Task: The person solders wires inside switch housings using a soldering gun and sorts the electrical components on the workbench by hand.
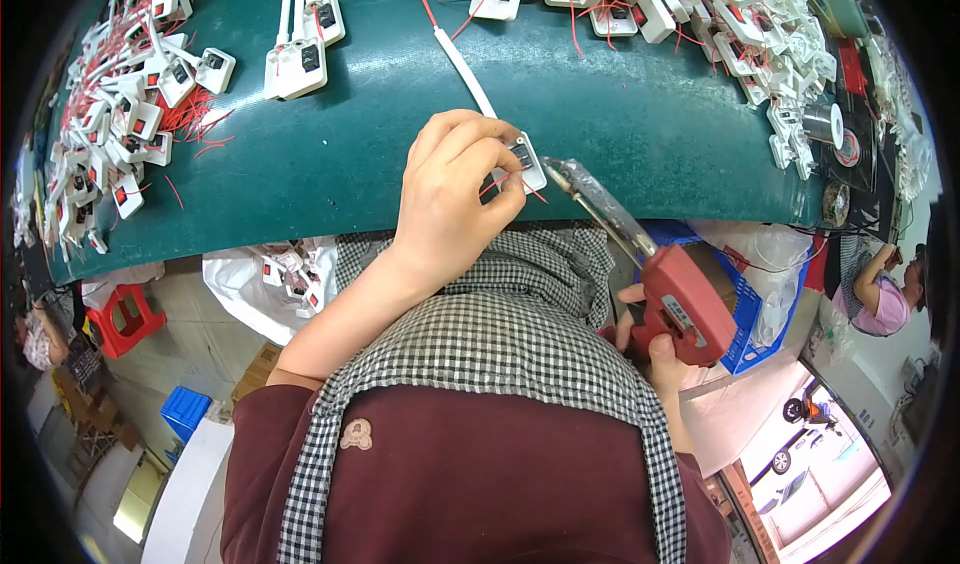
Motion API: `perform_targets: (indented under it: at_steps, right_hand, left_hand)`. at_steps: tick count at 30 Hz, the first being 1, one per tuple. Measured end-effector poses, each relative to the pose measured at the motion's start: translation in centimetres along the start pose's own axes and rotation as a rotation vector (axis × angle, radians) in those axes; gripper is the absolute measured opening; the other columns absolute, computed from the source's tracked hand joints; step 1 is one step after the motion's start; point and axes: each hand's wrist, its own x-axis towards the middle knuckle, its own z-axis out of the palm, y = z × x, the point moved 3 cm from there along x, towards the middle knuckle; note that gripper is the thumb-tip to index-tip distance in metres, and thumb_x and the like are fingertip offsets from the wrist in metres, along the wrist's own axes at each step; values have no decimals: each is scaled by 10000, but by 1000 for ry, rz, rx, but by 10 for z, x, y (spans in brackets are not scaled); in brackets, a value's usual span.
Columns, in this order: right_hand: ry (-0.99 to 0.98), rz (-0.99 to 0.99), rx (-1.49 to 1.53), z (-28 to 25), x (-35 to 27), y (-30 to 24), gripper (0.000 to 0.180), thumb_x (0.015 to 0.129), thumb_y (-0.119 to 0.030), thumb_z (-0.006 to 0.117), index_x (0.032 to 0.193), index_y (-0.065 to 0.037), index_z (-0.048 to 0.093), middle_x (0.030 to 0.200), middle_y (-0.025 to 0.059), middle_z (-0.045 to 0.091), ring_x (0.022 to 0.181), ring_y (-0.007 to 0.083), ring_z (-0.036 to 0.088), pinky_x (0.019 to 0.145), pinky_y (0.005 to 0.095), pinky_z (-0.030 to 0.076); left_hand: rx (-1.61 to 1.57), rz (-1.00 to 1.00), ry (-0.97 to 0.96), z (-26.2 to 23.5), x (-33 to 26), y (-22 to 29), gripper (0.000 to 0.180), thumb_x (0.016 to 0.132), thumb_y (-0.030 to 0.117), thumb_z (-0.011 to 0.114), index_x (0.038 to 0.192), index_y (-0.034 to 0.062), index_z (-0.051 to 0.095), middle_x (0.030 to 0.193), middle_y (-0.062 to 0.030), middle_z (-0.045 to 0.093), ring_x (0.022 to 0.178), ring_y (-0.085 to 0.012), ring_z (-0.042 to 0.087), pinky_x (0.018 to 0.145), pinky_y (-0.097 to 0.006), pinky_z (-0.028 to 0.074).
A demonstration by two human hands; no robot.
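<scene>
My left hand (452,186) pinches a small white plastic switch housing (535,177) near the table's front edge. A black part (521,151) sits inside the housing, and thin red wires stick out by my fingertips. From its far side a white tube (464,72) runs away over the table, with a red wire (421,0) coming out of its end. My right hand (662,362) is wrapped round the grip of a red soldering gun (688,302). The gun's metal tip points up-left and is just right of the housing; whether they touch I cannot tell.
Piles of white switch housings with red wires lie on the green table (360,164) at the left (135,114), far edge and right (770,54). A wire spool (822,124) stands at the right. Below are a white bag (235,279), red stool (125,321) and blue crate (745,329).
</scene>
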Motion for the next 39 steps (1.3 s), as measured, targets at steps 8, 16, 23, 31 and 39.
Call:
perform_targets:
  at_steps: [8, 16, 23, 31, 39]
  right_hand:
    - [72, -111, -41, 2, 7, -7, 684, 774, -417, 629, 1199, 67, 397, 1031, 218, 550, 570, 155, 524, 494, 252, 424]
    - [207, -163, -93, 3, 16, -10, 699, 768, -529, 587, 1092, 70, 427, 956, 127, 555, 516, 103, 460, 424, 214, 333]
    - [231, -363, -74, -8, 17, -14, 550, 877, -404, 475, 1175, 44, 363, 1028, 134, 525, 551, 99, 455, 454, 200, 361]
    - [298, -377, -28, -20, 18, -9, 514, 889, -407, 441, 1144, 35, 380, 1032, 131, 518, 554, 94, 443, 466, 192, 346]
    - [255, -395, -19, -3, 20, -16, 551, 867, -386, 490, 1183, 45, 356, 1020, 166, 512, 544, 133, 480, 476, 216, 378]
  left_hand:
    - [25, 34, 4, 0, 1, -2, 138, 603, 30, 658, 683, 58, 549, 898, -34, 600, 898, -222, 521, 780, -351, 402]
    - [38, 39, -125, -4, 1, 6, 359, 604, 27, 664, 938, 54, 535, 967, -72, 577, 943, -266, 516, 824, -374, 398]
    - [-271, 163, -148, 35, 21, 10, 468, 668, -57, 562, 1120, 36, 491, 1121, -124, 547, 1050, -325, 496, 893, -408, 402]
    - [677, -91, 231, -78, 38, -38, 554, 652, 112, 647, 1170, 34, 469, 1105, -158, 534, 1072, -297, 455, 893, -410, 358]
    - [385, -300, 223, -115, 53, -75, 496, 749, 218, 653, 1167, 14, 482, 862, -122, 622, 884, -266, 551, 752, -359, 415]
